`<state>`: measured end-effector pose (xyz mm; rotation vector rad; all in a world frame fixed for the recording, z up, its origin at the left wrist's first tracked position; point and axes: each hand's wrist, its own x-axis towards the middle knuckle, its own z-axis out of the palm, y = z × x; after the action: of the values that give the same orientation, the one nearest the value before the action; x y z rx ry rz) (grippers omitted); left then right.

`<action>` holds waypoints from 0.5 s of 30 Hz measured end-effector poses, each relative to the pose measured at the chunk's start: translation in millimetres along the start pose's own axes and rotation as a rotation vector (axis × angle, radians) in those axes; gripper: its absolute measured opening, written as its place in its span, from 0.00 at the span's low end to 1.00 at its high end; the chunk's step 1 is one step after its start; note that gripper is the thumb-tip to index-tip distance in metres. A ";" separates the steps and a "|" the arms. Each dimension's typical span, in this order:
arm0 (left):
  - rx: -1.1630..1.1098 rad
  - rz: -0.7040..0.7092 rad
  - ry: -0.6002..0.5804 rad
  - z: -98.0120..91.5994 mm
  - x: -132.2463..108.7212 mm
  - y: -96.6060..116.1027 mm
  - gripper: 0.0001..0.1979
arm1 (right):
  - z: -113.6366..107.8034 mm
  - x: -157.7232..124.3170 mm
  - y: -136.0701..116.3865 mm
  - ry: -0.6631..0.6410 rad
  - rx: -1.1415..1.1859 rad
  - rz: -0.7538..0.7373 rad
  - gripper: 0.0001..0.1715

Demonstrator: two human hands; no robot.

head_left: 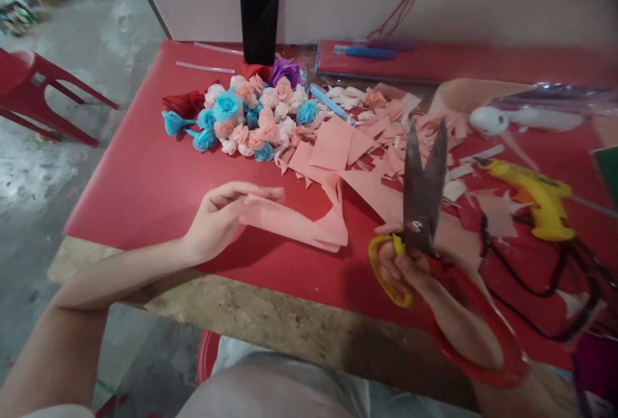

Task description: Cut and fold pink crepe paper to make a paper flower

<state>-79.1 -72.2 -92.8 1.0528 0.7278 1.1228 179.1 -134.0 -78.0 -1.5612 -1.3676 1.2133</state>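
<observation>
My left hand [217, 218] is closed on one end of a folded strip of pink crepe paper [294, 225], thumb and fingers pinching it. The strip stretches right, just over the red table covering, and its far end bends upward. In my right hand [405, 266] is a pair of scissors [419, 212] with one yellow and one red handle loop. Their blades point away from me and stand apart, clear of the strip. Beyond the strip lie cut pink paper squares [331, 144] and a heap of small paper roses [246, 115] in blue, pink and white.
A yellow glue gun [535, 192] with a black cord lies at the right. Behind it is a white tool [524, 120]. A blue pen [331, 102] rests among the scraps. A red stool [36, 89] stands on the floor at left. The wooden table edge [251, 308] runs before me.
</observation>
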 end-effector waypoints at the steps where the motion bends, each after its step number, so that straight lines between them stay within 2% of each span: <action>1: 0.082 0.062 -0.126 -5.8 3.7 3.5 0.06 | -0.4 -0.7 0.1 -0.041 0.086 0.059 0.16; 3: 0.334 0.168 -0.497 -17.7 12.7 14.9 0.08 | -2.3 -1.9 1.3 -0.061 0.156 0.124 0.15; 5: 0.604 0.150 -0.852 -28.2 21.3 30.5 0.12 | -5.6 -2.8 2.8 -0.015 0.100 0.134 0.15; 6: 0.739 0.105 -0.993 -32.8 24.5 38.7 0.15 | -7.7 -3.3 3.5 0.011 0.066 0.135 0.15; 7: 0.865 0.055 -1.070 -37.2 26.5 46.3 0.17 | -9.8 -4.0 4.2 0.035 0.036 0.136 0.15; 9: 1.075 -0.035 -1.157 -46.7 27.0 58.3 0.19 | -14.4 -5.9 6.4 0.065 -0.002 0.157 0.17; 12: 1.288 -0.103 -1.175 -63.5 22.0 67.8 0.22 | -21.1 -11.0 12.5 0.079 -0.009 0.211 0.18; 13: 1.342 -0.103 -1.142 -68.5 20.0 69.2 0.23 | -23.1 -12.8 14.7 0.080 -0.001 0.229 0.19; 15: 1.430 -0.073 -0.996 -73.8 17.0 70.0 0.23 | -26.5 -15.8 17.4 0.098 0.002 0.250 0.20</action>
<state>-164.1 -29.0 -53.5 2.4546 0.6537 -0.2866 209.7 -151.0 -83.5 -1.8068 -1.1333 1.2649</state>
